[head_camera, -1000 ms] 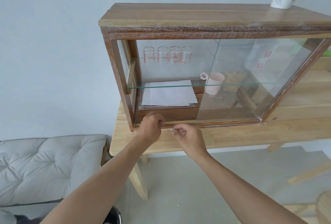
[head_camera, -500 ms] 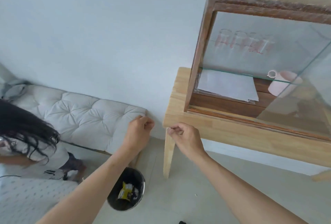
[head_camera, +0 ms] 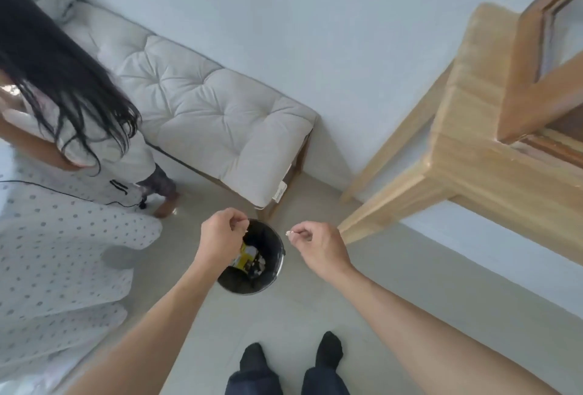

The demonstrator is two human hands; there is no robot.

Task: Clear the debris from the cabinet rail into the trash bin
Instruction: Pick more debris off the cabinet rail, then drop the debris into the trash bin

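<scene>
Tiled floor: black trash bin (head_camera: 277,263) below left hand (head_camera: 220,232), pinched, contents unclear; right hand (head_camera: 318,243) pinches white debris (head_camera: 288,232) beside the rim.

Pale wall (head_camera: 315,16), grey floor (head_camera: 299,315), tufted cushioned bench (head_camera: 205,110) beside wooden table (head_camera: 473,158).

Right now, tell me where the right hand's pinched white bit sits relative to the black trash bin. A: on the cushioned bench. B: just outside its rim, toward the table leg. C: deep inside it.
B: the right hand pinches the white bit just right of the trash bin rim.
</scene>
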